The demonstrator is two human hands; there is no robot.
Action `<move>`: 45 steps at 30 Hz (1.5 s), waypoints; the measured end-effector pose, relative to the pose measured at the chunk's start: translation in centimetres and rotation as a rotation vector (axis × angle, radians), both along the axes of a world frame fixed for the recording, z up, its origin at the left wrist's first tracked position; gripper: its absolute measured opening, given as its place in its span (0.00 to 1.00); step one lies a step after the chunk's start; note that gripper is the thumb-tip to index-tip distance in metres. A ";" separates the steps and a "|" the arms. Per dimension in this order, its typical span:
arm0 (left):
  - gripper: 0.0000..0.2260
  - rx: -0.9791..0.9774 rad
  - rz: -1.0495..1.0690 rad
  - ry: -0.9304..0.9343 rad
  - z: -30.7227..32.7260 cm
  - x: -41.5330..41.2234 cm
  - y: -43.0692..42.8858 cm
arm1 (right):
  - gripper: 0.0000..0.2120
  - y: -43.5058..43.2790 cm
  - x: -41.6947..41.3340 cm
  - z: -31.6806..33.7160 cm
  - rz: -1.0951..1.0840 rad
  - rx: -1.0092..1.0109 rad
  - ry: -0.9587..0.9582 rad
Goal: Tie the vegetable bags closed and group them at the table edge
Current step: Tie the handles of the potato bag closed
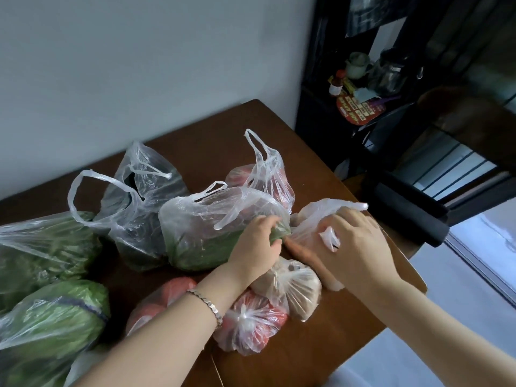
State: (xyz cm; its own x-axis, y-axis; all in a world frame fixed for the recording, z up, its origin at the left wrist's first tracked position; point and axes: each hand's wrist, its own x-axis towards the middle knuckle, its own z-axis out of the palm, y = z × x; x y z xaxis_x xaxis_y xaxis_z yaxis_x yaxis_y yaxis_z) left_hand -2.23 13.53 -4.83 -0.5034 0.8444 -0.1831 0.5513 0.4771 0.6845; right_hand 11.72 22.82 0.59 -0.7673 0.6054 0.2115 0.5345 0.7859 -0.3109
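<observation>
Several leafy bags (42, 252) lay at the left of the worktop (212, 141), and the left hand's (255, 247) grip pinched the right end of the middle green bag (201, 236), whose handles hung loose. The right hand (357, 247) curled its grip over a pale bag (308, 219) at the right edge, just beyond two knotted bags (248, 322). The loose handles probably wanted gathering and knotting low before that bag was slid alongside.

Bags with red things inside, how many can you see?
3. The back red bag stands untied, the knotted red bag lies near the front edge, and the third red bag lies partly under the left forearm. Others may be hidden.
</observation>
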 end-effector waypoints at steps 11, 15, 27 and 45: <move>0.18 0.035 -0.299 0.060 2.7 4.1 7.8 | 0.14 5.8 2.3 -2.9 -0.196 -0.439 -0.576; 0.10 0.036 -0.051 0.054 4.3 4.9 10.6 | 0.12 11.0 2.1 -3.7 0.006 -0.365 -0.694; 0.10 -0.444 0.466 -0.100 10.6 3.7 13.2 | 0.10 20.5 0.0 -0.7 0.213 -0.113 -0.780; 0.09 0.584 0.700 -0.604 8.7 5.3 10.2 | 0.23 17.1 2.4 3.9 0.195 -1.117 0.084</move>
State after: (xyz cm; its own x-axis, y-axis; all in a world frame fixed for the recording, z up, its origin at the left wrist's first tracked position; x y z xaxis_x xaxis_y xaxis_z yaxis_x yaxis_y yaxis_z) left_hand 3.07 23.77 3.90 -0.8678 0.4428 -0.2253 -0.2181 0.0678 0.9736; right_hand 14.16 39.95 4.48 -0.8781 0.3592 -0.3160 0.3774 0.1143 -0.9189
